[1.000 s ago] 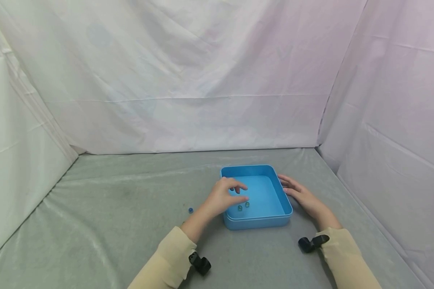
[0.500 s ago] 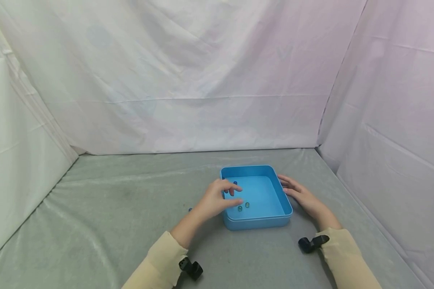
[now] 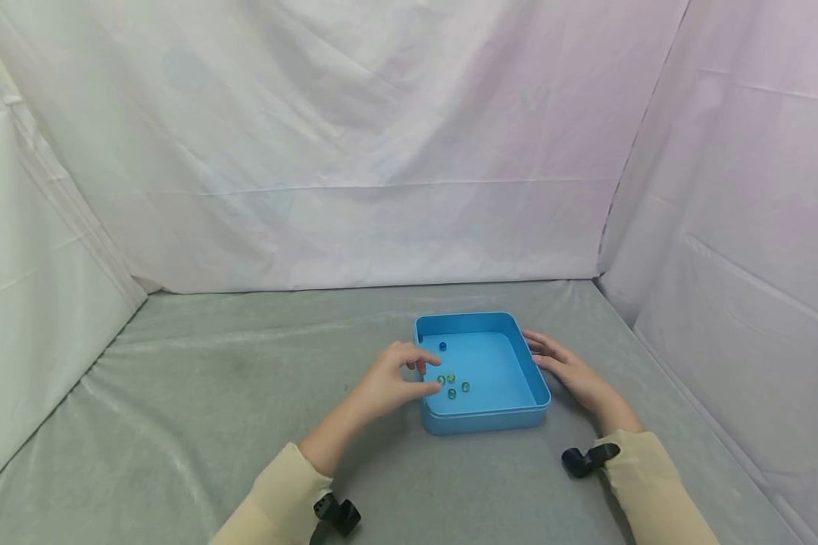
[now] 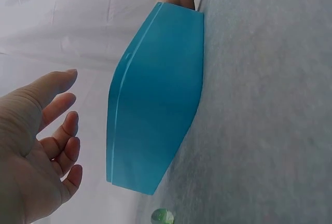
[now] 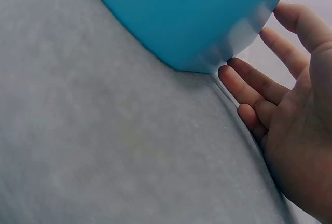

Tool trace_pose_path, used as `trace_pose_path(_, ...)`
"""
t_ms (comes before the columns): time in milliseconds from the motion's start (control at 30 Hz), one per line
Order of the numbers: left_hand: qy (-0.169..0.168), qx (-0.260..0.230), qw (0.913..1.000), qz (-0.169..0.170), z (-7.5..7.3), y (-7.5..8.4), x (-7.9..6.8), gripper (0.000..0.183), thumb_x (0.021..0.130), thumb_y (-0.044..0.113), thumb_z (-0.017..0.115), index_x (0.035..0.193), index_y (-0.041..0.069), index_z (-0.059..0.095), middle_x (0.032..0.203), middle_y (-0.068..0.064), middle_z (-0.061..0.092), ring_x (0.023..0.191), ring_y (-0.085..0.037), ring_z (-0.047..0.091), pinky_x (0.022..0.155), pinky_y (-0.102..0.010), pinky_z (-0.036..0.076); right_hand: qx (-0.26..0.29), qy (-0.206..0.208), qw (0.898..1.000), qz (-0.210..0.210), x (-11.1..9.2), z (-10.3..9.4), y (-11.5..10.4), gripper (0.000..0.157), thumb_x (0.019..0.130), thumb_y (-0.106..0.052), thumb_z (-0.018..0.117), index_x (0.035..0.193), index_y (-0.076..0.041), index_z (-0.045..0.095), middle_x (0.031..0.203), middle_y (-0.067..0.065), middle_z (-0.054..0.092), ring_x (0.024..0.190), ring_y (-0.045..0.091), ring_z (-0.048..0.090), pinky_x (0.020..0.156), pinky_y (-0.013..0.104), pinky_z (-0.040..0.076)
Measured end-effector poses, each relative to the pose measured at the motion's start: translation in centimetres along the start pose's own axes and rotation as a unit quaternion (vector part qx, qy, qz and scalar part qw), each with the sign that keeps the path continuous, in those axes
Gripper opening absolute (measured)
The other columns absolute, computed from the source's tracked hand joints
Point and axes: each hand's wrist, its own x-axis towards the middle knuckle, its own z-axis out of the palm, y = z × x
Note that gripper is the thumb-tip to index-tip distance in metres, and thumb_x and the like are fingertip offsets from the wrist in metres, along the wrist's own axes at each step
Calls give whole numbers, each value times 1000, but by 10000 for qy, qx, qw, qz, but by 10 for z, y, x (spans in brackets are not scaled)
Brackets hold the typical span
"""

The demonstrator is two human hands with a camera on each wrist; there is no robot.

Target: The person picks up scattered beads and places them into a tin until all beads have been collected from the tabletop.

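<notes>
A square blue box (image 3: pixel 501 371), without a lid, stands on the grey cloth. Inside it lie several glass marbles: greenish ones near the front left and a dark blue marble (image 3: pixel 443 346) farther back. My left hand (image 3: pixel 390 380) hovers at the box's left rim, thumb and fingers parted around nothing; the left wrist view shows the same spread fingers (image 4: pixel 65 130). On the cloth outside the box sits a green marble (image 4: pixel 162 216). My right hand (image 3: pixel 578 376) rests its fingertips (image 5: pixel 228 76) against the box's right wall, fingers extended.
Grey cloth (image 3: pixel 198 393) covers the table. White curtains (image 3: pixel 354 151) hang behind and along both sides, the right one close to my right arm. A small black camera is strapped to each wrist.
My left hand has drawn back leftward from over the box to its rim. More greenish marbles now show inside, and the blue marble on the cloth is hidden. My right hand stays put.
</notes>
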Motion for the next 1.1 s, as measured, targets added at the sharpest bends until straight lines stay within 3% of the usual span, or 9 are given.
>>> trace_pose_path(100,-45,-37,10000,6,-3,0,-4,30,81,16,78,110,12,70,90,-9,61,95,-27,49,77,-49,44,-6,19,10000,-4,0,0,0,57,101,-32,49,150,-13,30,149,24,30,136,45,24,101,69,15)
trace_pose_path(200,-67,-59,10000,9,-6,-1,-8,31,81,17,78,110,12,70,92,-10,62,95,-24,49,79,-51,44,-18,15,10000,32,0,0,0,57,101,-33,49,150,-14,29,149,23,30,136,45,23,101,69,14)
trace_pose_path(300,-47,-35,10000,-12,-10,-3,-11,31,82,20,78,111,14,70,93,-8,62,95,-21,50,79,-49,44,-44,20,10000,81,0,0,0,57,100,-34,50,151,-15,29,150,23,30,137,45,23,101,68,14)
trace_pose_path(467,-92,-23,9998,-145,-15,-8,-18,34,82,21,77,113,12,69,95,-8,61,96,-27,51,77,-45,43,18,33,9999,126,0,1,0,58,100,-35,50,151,-17,30,150,20,31,137,43,23,102,68,14)
trace_pose_path(833,-258,-97,9983,-515,-28,-14,-32,38,82,18,77,117,7,67,100,-12,61,99,-31,51,80,-51,43,45,47,9999,131,0,0,2,58,100,-35,51,151,-17,30,149,20,31,137,43,24,102,68,15)
trace_pose_path(1100,-261,-82,9985,-469,-38,-27,-42,39,84,21,76,119,8,66,99,-12,61,97,-31,52,77,-46,43,57,52,9999,139,0,-1,2,58,100,-35,51,151,-16,30,150,20,31,137,43,23,102,68,14)
